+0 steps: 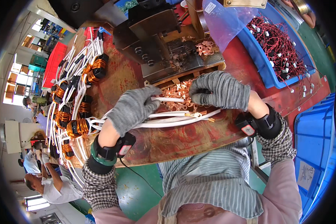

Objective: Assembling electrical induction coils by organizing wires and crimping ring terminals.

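Note:
My left hand (132,108), in a grey knitted glove, is closed around a white-sleeved cable (172,99) whose end sticks out to the right. Beyond that end, my right hand (222,89), gloved alike, has its fingers curled together at the edge of a pile of copper cable lugs (175,91); what they pinch, if anything, is hidden. More white cables (164,120) lie in front of the pile, at least one ending in a copper lug (197,115). Behind the pile stands a dark metal press (156,46), with loose lugs (205,47) on its bed.
Several copper-wound coils (77,127) with white leads lie on the left of the worn red table (149,149). At the back right, a blue bin (250,52) holds tangled red-black wires (276,48). A blue crate (313,149) stands to the right. People work far left.

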